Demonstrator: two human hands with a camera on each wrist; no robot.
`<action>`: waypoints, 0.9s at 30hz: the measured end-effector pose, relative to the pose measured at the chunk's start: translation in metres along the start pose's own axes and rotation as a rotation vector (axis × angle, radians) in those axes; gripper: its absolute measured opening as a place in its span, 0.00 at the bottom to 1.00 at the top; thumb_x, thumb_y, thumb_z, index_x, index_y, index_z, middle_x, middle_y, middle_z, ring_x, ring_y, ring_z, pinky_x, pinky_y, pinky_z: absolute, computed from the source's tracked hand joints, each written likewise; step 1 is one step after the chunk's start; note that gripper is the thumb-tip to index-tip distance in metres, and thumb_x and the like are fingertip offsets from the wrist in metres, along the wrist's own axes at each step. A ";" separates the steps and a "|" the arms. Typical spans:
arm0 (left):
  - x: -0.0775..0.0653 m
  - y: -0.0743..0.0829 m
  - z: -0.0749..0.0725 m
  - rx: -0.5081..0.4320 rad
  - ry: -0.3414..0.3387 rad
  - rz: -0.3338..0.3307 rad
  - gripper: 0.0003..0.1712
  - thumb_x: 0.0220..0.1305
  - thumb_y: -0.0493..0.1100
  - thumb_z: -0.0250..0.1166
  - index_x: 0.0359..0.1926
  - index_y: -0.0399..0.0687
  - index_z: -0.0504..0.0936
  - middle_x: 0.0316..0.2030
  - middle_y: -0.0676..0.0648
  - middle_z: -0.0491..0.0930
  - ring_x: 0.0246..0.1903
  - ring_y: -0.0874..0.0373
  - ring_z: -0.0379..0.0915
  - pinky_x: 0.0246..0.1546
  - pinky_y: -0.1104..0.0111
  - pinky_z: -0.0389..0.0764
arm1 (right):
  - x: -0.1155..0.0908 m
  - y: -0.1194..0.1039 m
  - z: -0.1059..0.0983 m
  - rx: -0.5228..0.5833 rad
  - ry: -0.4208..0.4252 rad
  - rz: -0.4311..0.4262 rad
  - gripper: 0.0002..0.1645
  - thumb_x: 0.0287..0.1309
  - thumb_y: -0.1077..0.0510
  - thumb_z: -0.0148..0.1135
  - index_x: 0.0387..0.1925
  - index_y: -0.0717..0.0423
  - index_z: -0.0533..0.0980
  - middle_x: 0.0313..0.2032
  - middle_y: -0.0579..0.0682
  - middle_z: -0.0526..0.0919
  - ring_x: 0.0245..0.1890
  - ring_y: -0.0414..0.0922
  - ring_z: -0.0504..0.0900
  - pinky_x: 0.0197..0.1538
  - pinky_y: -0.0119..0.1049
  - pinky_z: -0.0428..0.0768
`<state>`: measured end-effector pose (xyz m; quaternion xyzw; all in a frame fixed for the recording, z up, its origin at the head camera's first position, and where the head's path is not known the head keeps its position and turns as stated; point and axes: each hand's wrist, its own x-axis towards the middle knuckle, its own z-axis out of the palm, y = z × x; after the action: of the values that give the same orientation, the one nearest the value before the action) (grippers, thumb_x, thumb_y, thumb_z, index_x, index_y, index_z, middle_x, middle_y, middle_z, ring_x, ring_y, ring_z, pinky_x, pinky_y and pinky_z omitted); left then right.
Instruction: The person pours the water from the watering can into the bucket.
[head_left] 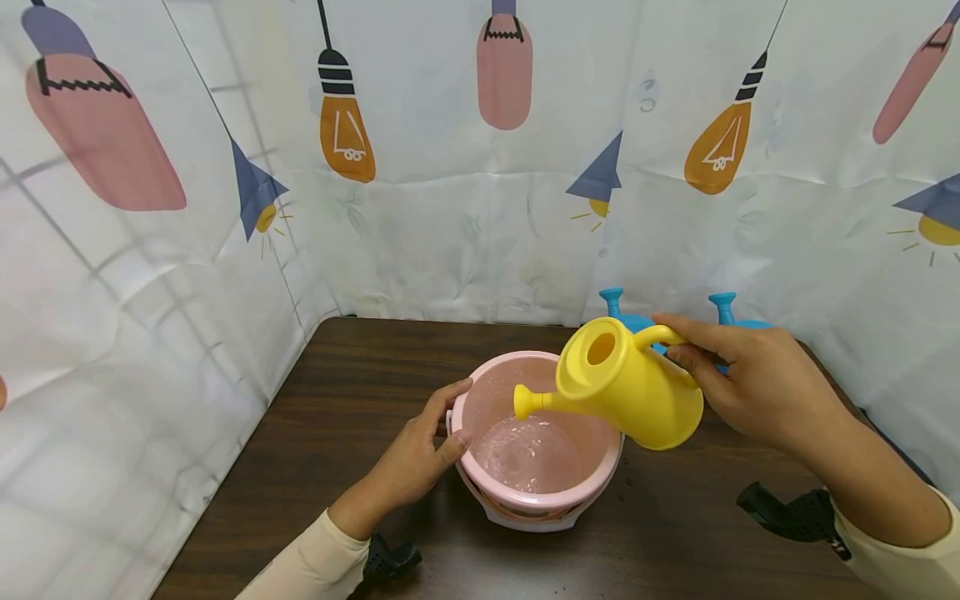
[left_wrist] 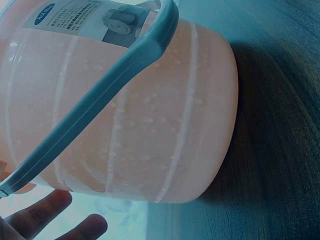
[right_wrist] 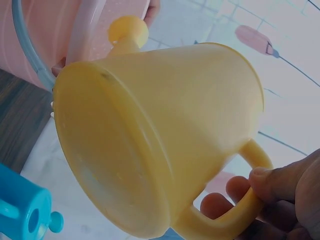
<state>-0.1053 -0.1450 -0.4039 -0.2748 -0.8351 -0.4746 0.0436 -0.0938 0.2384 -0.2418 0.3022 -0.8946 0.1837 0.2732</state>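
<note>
A pink bucket [head_left: 542,502] stands on the table, with rippling water [head_left: 528,454] inside. My left hand [head_left: 411,460] grips its left rim, thumb over the edge and fingers along the outside. In my right hand [head_left: 768,392] is the handle of a yellow watering can [head_left: 652,400], with the fingers curled round it. The can is tilted and held above the bucket's right side, its spout [head_left: 528,402] over the opening. The left wrist view shows the bucket wall [left_wrist: 150,135] and its swing handle [left_wrist: 95,112] hanging across it.
Two blue watering cans [head_left: 613,302] stand at the back right, partly hidden behind the yellow can and my right hand. The dark wooden table [head_left: 360,375] is bordered at the back and left by a patterned white curtain [head_left: 450,250]. Some drops lie right of the bucket.
</note>
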 end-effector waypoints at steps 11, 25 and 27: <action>0.000 -0.002 0.000 0.004 0.000 0.005 0.36 0.73 0.52 0.58 0.78 0.59 0.58 0.56 0.47 0.78 0.47 0.55 0.81 0.48 0.58 0.81 | 0.001 0.001 0.000 0.006 -0.007 -0.021 0.32 0.54 0.69 0.74 0.62 0.52 0.81 0.36 0.48 0.89 0.15 0.30 0.61 0.18 0.25 0.60; 0.000 -0.002 -0.001 -0.004 -0.011 0.007 0.36 0.73 0.54 0.58 0.78 0.60 0.58 0.57 0.46 0.78 0.47 0.55 0.81 0.48 0.58 0.81 | -0.001 0.004 -0.001 -0.014 -0.035 -0.032 0.34 0.53 0.71 0.73 0.63 0.55 0.80 0.18 0.33 0.67 0.15 0.31 0.54 0.19 0.26 0.60; 0.000 -0.002 -0.001 -0.008 -0.012 0.009 0.36 0.73 0.54 0.58 0.78 0.60 0.58 0.57 0.46 0.78 0.47 0.55 0.81 0.48 0.58 0.81 | -0.002 0.004 -0.001 -0.019 -0.031 -0.026 0.35 0.52 0.71 0.73 0.63 0.54 0.80 0.17 0.32 0.64 0.15 0.31 0.54 0.19 0.26 0.60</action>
<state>-0.1059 -0.1464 -0.4051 -0.2816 -0.8321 -0.4761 0.0397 -0.0949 0.2428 -0.2431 0.3141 -0.8964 0.1666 0.2646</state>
